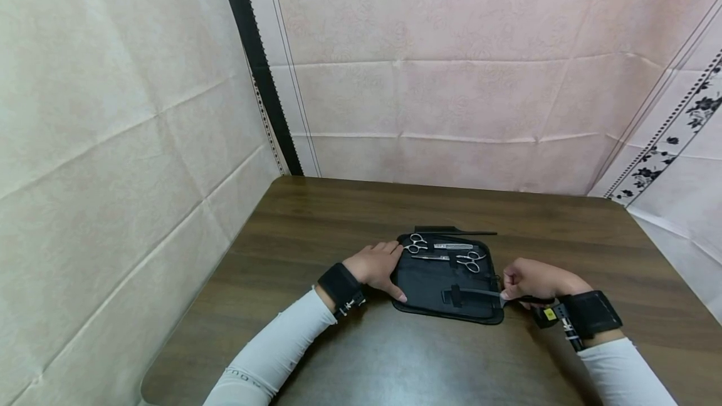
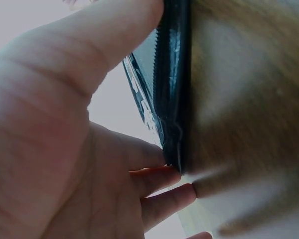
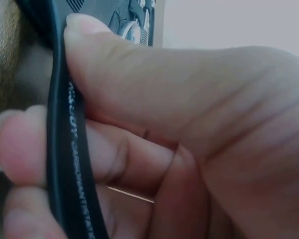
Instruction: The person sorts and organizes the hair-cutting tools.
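A black zip case (image 1: 420, 290) lies opened flat on the table. My left hand (image 1: 376, 270) rests at its left edge, fingers spread and fairly straight; in the left wrist view the thumb (image 2: 114, 30) and fingertips touch the zipper rim (image 2: 172, 74). At the lower right of the case, my right hand (image 1: 536, 282) pinches a black comb (image 1: 479, 292) by its end. The comb lies across the case, with its far part under a small strap (image 1: 455, 295). White lettering runs along the comb (image 3: 72, 129) between thumb and curled fingers in the right wrist view.
Two pairs of silver scissors (image 1: 416, 243) (image 1: 470, 262) sit in the upper part of the case. A thin black item (image 1: 451, 230) lies along the case's far edge. The brown wooden table (image 1: 338, 205) meets pale cloth hangings (image 1: 451, 99) behind and at left.
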Action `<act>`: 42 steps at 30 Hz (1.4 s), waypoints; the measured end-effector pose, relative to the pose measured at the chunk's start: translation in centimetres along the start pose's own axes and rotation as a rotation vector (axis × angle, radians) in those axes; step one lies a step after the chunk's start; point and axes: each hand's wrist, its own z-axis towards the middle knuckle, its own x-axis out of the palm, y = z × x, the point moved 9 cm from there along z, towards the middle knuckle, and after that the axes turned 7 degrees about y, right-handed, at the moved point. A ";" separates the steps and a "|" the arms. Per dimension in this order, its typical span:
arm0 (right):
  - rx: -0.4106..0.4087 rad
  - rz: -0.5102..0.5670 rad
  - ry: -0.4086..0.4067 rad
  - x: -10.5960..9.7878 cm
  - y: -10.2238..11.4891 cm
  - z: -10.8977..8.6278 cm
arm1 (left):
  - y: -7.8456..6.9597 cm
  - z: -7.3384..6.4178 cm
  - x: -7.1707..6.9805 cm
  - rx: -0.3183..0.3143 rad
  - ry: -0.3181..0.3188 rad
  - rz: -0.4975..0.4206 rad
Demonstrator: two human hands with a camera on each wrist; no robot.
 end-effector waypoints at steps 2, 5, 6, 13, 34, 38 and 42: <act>-0.003 0.004 0.000 0.0 0.0 0.0 | 0.0 0.0 0.0 -0.004 0.000 0.000; -0.003 0.011 -0.001 0.0 0.1 0.0 | 0.1 0.0 0.0 -0.009 0.002 -0.001; -0.003 0.013 -0.001 0.0 0.1 0.0 | 0.1 0.1 0.0 -0.010 0.002 0.000; -0.008 -0.023 -0.017 0.0 0.2 0.1 | 0.0 0.0 0.0 -0.016 0.001 -0.003; -0.017 -0.005 -0.020 0.2 0.6 0.4 | -0.1 -0.2 0.1 -0.007 0.008 -0.005; -0.018 -0.003 -0.019 0.3 0.6 0.5 | -0.1 -0.2 0.1 -0.009 0.009 -0.005; -0.007 -0.006 -0.017 0.3 0.6 0.5 | -0.1 -0.1 0.0 -0.009 0.007 -0.004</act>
